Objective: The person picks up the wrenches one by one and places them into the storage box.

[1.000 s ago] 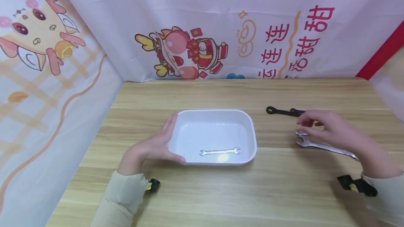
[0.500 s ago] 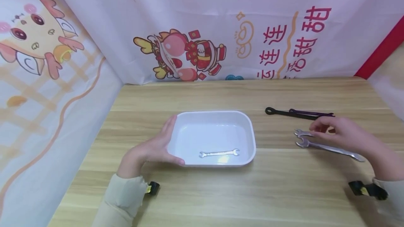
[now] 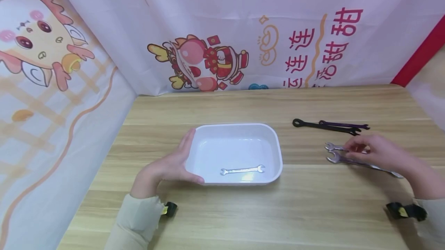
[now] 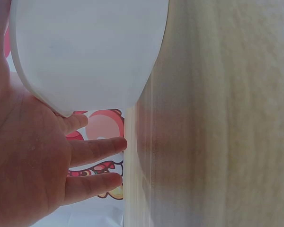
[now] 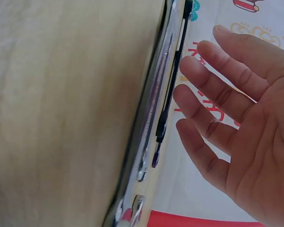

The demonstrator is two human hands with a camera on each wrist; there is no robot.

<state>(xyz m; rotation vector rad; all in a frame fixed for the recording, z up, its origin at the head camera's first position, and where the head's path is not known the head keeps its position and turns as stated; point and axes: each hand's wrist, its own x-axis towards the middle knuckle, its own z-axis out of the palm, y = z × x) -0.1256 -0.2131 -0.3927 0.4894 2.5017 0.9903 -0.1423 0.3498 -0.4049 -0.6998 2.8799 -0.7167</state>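
A white rectangular tray (image 3: 240,125) stands mid-table with a small silver open-end wrench (image 3: 242,170) lying inside. My left hand (image 3: 168,167) rests around its left end, thumb along the front edge; in the left wrist view its fingers (image 4: 97,150) extend straight past the tray wall. To the right, my right hand (image 3: 382,153) hovers over two silver wrenches, the smaller wrench (image 3: 330,147) partly hidden under its fingertips and the larger wrench (image 3: 335,158) in front. In the right wrist view the fingers (image 5: 217,94) are loosely bent and spread, apart from the wrenches.
Behind the silver wrenches lie a black combination wrench (image 3: 313,125) and a thinner dark purple wrench (image 3: 344,125), close together. A printed cloth (image 3: 264,41) hangs along the table's back edge, and another covers the left side. Bare wood tabletop (image 3: 264,215) extends in front of the tray.
My right hand has moved right and toward me, away from the dark wrenches, uncovering them, then lowered over the silver ones. The left hand stays on the tray.
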